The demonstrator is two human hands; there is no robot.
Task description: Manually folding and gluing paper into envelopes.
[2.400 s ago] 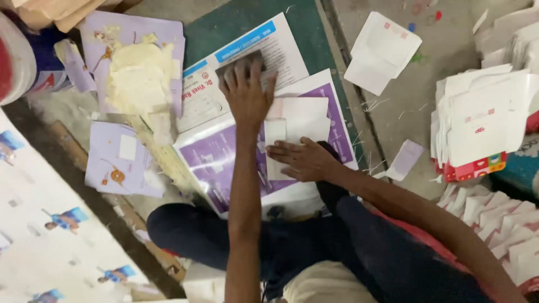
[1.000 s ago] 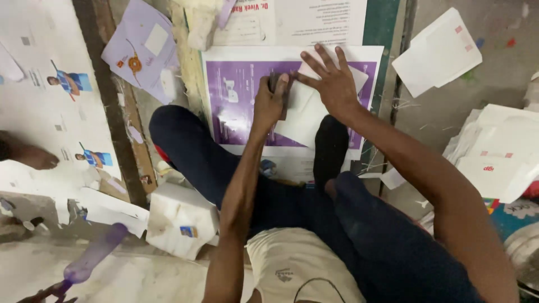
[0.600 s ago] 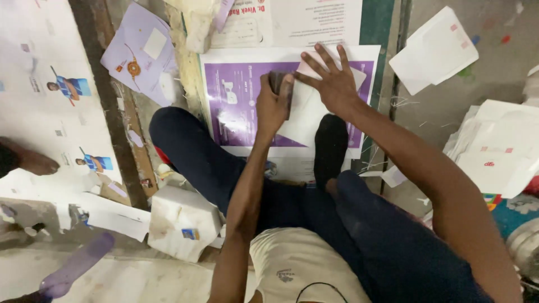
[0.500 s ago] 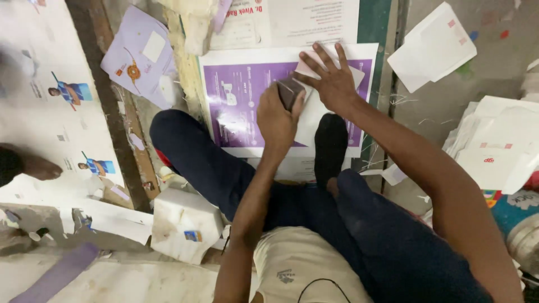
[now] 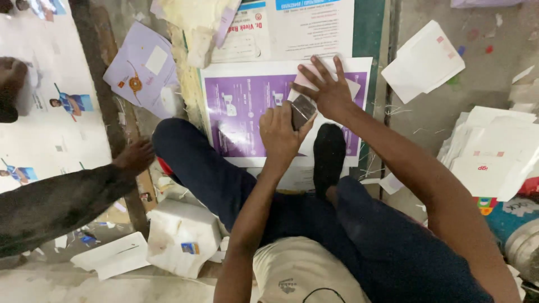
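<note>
I sit on the floor with my legs stretched out over a purple and white printed sheet. My left hand is closed around a small dark flat block and presses it onto the paper. My right hand lies flat with fingers spread on a white folded paper at the sheet's top right. The two hands nearly touch at the block.
Another person's leg and bare foot reach in from the left. White envelope stacks lie at the right, a loose white sheet at the top right, a lilac sheet at the upper left, and a white paper bundle by my thigh.
The view shifted from further up the floor to my lap. My left hand drew the dark block back and down over the purple sheet. Another person's leg has entered from the left.
</note>
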